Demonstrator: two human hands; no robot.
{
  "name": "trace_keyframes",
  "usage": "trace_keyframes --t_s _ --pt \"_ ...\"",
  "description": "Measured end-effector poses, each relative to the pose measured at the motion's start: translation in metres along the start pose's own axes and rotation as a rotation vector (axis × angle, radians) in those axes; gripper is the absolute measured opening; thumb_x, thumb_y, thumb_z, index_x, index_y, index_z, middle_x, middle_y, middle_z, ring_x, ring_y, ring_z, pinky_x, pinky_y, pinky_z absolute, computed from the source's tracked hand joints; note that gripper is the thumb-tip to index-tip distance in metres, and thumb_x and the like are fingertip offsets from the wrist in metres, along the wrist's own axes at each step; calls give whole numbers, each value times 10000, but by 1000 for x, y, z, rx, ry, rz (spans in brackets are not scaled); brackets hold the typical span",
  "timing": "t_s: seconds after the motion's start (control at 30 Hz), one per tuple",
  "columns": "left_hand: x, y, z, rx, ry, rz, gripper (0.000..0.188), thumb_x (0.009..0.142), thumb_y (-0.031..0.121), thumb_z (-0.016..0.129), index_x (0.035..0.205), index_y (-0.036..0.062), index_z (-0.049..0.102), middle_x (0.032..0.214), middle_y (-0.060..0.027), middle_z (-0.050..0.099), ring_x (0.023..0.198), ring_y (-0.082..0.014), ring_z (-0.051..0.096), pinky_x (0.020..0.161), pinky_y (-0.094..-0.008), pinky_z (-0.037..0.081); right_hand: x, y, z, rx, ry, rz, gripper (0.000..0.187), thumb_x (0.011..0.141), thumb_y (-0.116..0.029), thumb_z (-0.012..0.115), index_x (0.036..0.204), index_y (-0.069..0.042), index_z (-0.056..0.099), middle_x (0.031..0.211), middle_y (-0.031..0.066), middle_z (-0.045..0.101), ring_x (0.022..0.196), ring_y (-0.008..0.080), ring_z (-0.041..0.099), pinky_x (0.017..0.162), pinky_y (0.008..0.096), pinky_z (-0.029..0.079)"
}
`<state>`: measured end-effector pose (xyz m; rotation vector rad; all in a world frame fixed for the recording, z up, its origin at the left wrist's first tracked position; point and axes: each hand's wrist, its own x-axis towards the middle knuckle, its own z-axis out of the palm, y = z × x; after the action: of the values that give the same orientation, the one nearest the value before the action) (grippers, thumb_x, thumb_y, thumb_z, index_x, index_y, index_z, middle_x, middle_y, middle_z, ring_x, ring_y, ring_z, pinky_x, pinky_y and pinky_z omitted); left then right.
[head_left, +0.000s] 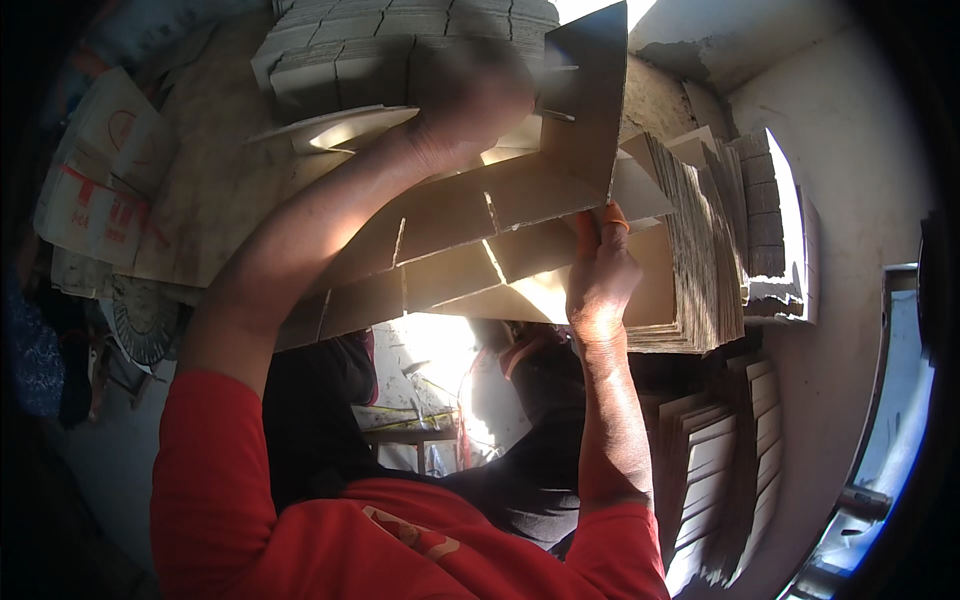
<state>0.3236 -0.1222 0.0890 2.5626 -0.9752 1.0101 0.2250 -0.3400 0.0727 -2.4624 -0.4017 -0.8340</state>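
Right hand (600,275) gripping the lower edge of a slotted cardboard sheet (470,240), fingers (605,225) curled together and pinching the board, an orange cover on one fingertip. Left hand (470,105) raised against the upper part of the same sheet, blurred, so cannot tell whether its fingers are spread or closed, only that it touches the cardboard. Sheet held up in the air between both hands, tilted, with cut slots along it and a second flap (585,90) standing up at its far right end. Just right of the right hand, a tall stack of flat cardboard pieces (705,240); more stacked bundles (400,40) behind the left hand. Printed sacks (100,180) well off to the left. Red sleeves (215,480) on both arms at the lower edge.
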Motion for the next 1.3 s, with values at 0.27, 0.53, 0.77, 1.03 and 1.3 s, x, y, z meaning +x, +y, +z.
trace_keyframes --t_s 0.27,0.53,0.77,1.03,1.3 --pt "1 -2 7 6 90 71 110 666 30 584 745 55 512 683 -63 511 718 -225 537 587 -345 467 1 2 1 39 110 -104 307 866 -47 620 1160 -11 540 686 148 638 560 258 648 474 334 495" --pt "-4 12 -3 -64 102 42 118 653 6 574 736 44 500 678 -70 507 720 -228 542 580 -350 469 -1 0 -4 26 -10 23 313 850 -37 638 1146 -4 543 716 155 644 614 253 662 527 313 522" --pt "2 12 -2 -61 108 -7 160 622 -51 568 735 33 493 688 -85 515 717 -241 544 582 -367 466 -2 15 2 99 124 -81 289 849 -35 638 1123 -1 552 715 152 648 622 248 663 544 316 527" --pt "0 18 -6 -99 147 -6 156 628 -53 555 733 31 476 704 -113 512 725 -263 541 583 -383 456 3 2 -12 -59 -16 10 261 871 -76 623 1116 -8 564 660 153 629 543 242 640 489 316 501" --pt "1 12 -4 -17 86 -15 175 630 -41 559 761 34 472 703 -110 503 707 -263 530 580 -385 452 2 1 -14 7 49 -36 282 867 -68 618 1142 -31 566 642 143 623 529 252 633 492 336 500"
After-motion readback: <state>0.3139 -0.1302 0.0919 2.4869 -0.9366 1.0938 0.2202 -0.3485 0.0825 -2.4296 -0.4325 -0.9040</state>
